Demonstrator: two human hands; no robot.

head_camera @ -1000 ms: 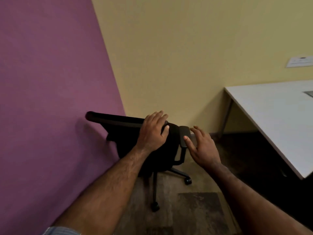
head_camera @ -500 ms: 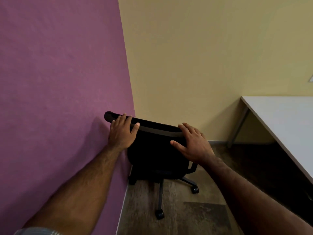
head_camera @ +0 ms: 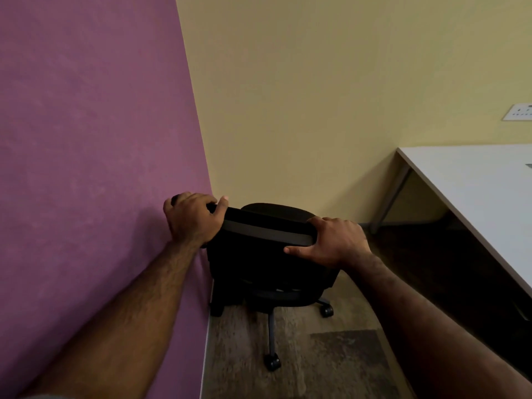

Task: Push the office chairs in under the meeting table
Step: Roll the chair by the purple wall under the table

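Observation:
A black office chair (head_camera: 267, 263) on castors stands in the room's corner, its back towards me and its seat facing the yellow wall. My left hand (head_camera: 193, 218) grips the left end of the backrest's top edge, close against the purple wall. My right hand (head_camera: 334, 241) grips the right end of the same edge, thumb on the near face. The white meeting table (head_camera: 472, 185) stands to the right, apart from the chair, with dark space beneath it.
The purple wall (head_camera: 95, 156) fills the left side and touches the chair's left edge. The yellow wall (head_camera: 316, 96) lies behind the chair. A grey table leg (head_camera: 388, 197) slants down near the corner. A socket plate (head_camera: 518, 112) is on the wall. Wood-look floor (head_camera: 316, 364) lies below.
Both hands shifted from the armrest area to the two ends of the backrest's top and closed on it. The chair has turned so its back faces me squarely.

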